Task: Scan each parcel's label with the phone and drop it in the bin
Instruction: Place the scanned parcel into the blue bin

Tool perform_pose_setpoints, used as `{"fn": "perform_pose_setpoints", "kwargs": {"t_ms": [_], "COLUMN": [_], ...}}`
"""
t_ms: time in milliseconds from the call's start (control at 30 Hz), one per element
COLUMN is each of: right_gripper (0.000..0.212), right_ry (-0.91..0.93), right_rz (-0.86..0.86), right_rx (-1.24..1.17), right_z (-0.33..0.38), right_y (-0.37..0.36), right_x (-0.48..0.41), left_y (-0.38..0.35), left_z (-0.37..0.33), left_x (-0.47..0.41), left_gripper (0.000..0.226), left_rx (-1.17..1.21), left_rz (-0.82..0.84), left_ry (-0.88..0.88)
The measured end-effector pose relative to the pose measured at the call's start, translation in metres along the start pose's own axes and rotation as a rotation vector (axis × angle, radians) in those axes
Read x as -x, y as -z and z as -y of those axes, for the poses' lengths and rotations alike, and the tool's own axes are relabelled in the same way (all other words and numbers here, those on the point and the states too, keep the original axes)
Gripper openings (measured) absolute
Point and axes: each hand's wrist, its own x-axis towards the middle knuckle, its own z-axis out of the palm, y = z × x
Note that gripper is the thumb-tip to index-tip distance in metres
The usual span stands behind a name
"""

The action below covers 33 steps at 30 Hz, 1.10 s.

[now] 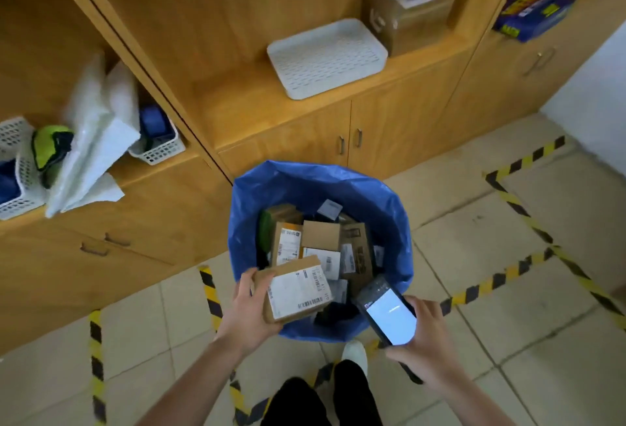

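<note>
- A brown cardboard parcel [294,290] is gripped at its left end by the left hand [249,310], with the thumb on top and the fingers curled underneath.
- The parcel is held above the near rim of the bin [305,185], with its white label [299,291] turned upward; barcodes can be made out on it, but the print is too small to read.
- A phone [389,315] is clasped by the right hand [426,334], the fingers wrapped round its lower edge and far side.
- The phone is tilted over the bin's near-right rim, just beside the parcel but not touching it, and its screen is lit white.
- The bin is lined with a blue plastic bag and stands on the tiled floor in front of a wooden cabinet [281,141].
- Inside the bin, a heap of boxes [320,235] is seen — most brown, several with white labels.
- On the open shelf above the cabinet doors, a white perforated tray [327,58] is set, with a taped cardboard box [406,15] just behind it to the right.
- Further right, a blue printed carton [531,10] lies on the next shelf.
- At the left, white mailing bags [95,141] are propped between white mesh baskets [159,151].
- Yellow-and-black tape [521,269] is laid across the floor tiles — one strip runs under the bin.
</note>
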Motion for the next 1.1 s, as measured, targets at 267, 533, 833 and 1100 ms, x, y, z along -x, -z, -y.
{"fn": "perform_pose_setpoints", "kwargs": {"t_ms": [267, 533, 833, 1100], "right_gripper": [0.074, 0.08, 0.084, 0.089], "right_ry": [-0.167, -0.324, -0.431, -0.452], "right_rz": [-0.04, -0.084, -0.133, -0.184], "right_rx": [-0.017, -0.037, -0.065, -0.108], "right_z": [-0.019, -0.026, -0.024, 0.002], "right_y": [-0.052, -0.112, -0.135, -0.134], "right_x": [-0.074, -0.114, -0.125, -0.091], "left_y": [-0.095, -0.159, -0.181, -0.131], "left_z": [0.005, 0.042, 0.05, 0.055], "left_x": [-0.076, -0.126, -0.145, -0.151], "left_gripper": [0.09, 0.092, 0.115, 0.109], "left_rx": [-0.133, -0.166, -0.204, -0.282], "left_rz": [0.197, 0.355, 0.575, 0.581], "left_ry": [0.004, -0.077, -0.126, -0.236]}}
